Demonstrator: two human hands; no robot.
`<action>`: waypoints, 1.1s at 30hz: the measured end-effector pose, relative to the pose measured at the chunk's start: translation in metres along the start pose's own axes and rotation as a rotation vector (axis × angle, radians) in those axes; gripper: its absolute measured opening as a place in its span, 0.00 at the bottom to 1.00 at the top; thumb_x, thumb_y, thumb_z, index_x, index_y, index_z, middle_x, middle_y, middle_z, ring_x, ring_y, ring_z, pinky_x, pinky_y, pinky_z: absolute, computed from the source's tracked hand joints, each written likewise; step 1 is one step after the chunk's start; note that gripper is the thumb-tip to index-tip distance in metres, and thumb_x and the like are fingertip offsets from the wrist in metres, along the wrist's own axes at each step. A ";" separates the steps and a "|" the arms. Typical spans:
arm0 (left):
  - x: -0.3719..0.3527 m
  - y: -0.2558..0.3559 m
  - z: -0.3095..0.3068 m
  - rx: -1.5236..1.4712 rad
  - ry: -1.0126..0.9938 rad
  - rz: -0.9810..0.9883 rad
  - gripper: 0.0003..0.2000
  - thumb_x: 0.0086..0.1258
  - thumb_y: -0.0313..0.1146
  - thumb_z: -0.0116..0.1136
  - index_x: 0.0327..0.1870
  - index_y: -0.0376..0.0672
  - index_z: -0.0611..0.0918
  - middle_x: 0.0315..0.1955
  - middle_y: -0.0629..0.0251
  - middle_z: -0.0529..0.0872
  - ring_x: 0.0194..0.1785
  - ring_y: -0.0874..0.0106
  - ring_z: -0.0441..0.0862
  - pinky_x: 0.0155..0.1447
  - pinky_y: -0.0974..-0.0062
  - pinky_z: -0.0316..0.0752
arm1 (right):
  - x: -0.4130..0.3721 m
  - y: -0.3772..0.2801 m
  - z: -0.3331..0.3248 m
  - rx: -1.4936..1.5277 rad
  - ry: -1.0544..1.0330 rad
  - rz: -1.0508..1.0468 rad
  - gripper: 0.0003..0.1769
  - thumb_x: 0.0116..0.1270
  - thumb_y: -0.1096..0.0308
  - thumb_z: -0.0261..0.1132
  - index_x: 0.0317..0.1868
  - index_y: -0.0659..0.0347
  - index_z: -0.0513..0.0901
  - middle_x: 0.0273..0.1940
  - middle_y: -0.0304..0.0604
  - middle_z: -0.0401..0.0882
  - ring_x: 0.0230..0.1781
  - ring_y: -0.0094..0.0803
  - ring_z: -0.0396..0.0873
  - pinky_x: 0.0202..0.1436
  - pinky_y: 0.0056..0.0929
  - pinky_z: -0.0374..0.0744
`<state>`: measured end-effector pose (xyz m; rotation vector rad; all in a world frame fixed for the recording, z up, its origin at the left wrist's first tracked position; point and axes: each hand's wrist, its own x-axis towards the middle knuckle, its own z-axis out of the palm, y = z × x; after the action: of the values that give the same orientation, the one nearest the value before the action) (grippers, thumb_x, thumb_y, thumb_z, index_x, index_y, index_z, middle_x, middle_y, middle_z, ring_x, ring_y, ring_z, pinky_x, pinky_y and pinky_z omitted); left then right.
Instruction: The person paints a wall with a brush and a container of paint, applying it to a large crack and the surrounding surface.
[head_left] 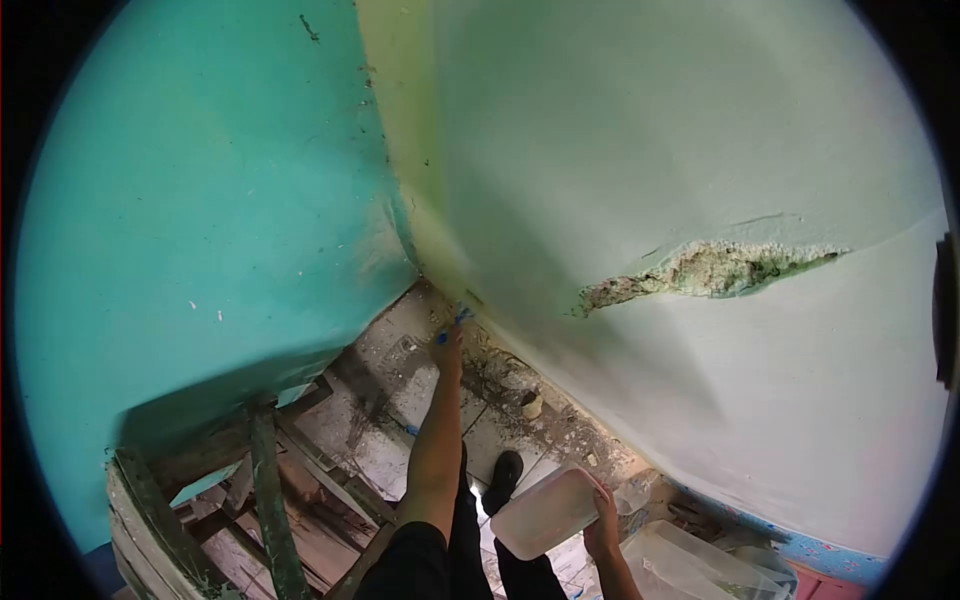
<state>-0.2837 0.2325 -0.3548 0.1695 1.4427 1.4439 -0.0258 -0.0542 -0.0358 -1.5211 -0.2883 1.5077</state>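
Observation:
My left hand [449,349] is stretched far down into the corner, close to the floor by the pale wall. Its fingers look closed around a small blue thing [463,314], of which bits show above and beside the hand; its kind is too small to make out. A translucent plastic container [545,512] with rounded corners is tilted near my legs. Gripping its right edge is my right hand [602,526].
Dirt and crumbled plaster [512,385] lie along the foot of the pale wall, which has a broken patch [720,268]. A worn wooden frame [268,490] stands at lower left. More clear plastic containers [690,562] sit at lower right. A black shoe [503,478] is on the tiles.

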 end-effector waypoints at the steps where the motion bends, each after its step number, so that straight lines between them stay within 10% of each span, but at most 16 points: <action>1: -0.008 0.009 0.007 0.022 -0.011 0.028 0.16 0.74 0.35 0.60 0.56 0.34 0.81 0.40 0.60 0.89 0.44 0.70 0.87 0.46 0.74 0.80 | -0.001 -0.002 0.004 -0.001 -0.002 0.002 0.28 0.74 0.61 0.56 0.68 0.70 0.66 0.64 0.52 0.73 0.64 0.38 0.72 0.69 0.35 0.69; 15: -0.171 0.276 0.057 -0.174 -0.283 0.248 0.21 0.73 0.41 0.62 0.57 0.34 0.80 0.49 0.57 0.86 0.53 0.67 0.85 0.48 0.69 0.83 | 0.009 -0.029 0.052 -0.037 -0.153 -0.019 0.30 0.74 0.57 0.57 0.69 0.67 0.66 0.64 0.49 0.72 0.65 0.36 0.71 0.70 0.35 0.68; 33: -0.012 0.041 -0.004 -0.039 -0.002 -0.065 0.13 0.74 0.34 0.60 0.50 0.34 0.82 0.40 0.59 0.87 0.42 0.69 0.87 0.45 0.72 0.81 | 0.001 0.009 0.015 -0.028 -0.070 -0.016 0.28 0.72 0.62 0.58 0.67 0.68 0.67 0.62 0.50 0.74 0.63 0.37 0.73 0.69 0.36 0.69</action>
<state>-0.3035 0.2322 -0.3161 0.0987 1.4051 1.4174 -0.0432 -0.0520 -0.0401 -1.4866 -0.3636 1.5520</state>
